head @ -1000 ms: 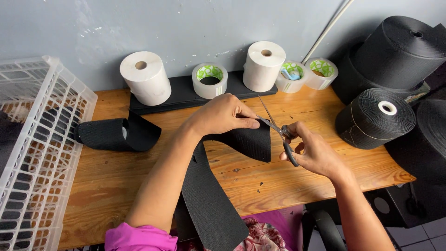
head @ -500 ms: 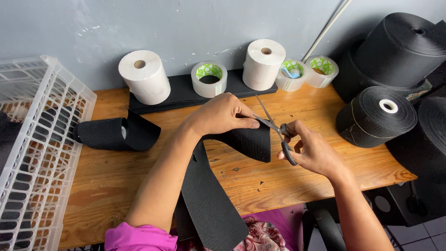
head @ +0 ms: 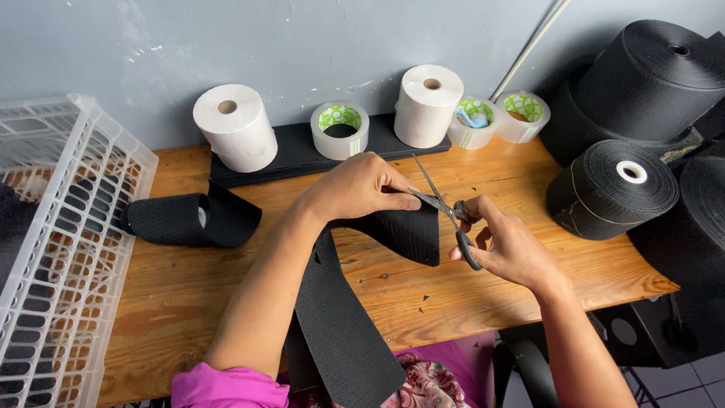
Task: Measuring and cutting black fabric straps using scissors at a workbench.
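One black strap [head: 343,317] is pinched by the left hand [head: 359,185]; one pair of scissors [head: 445,208], gripped by the right hand [head: 510,245], points away toward two white rolls [head: 430,106].

I hold a wide black elastic strap [head: 343,317] that runs from the near edge of the wooden table up to the middle, where it folds over and its cut end hangs to the right. I hold small black-handled scissors [head: 445,208] at that end's upper right corner, blades parted, tips pointing far and left.
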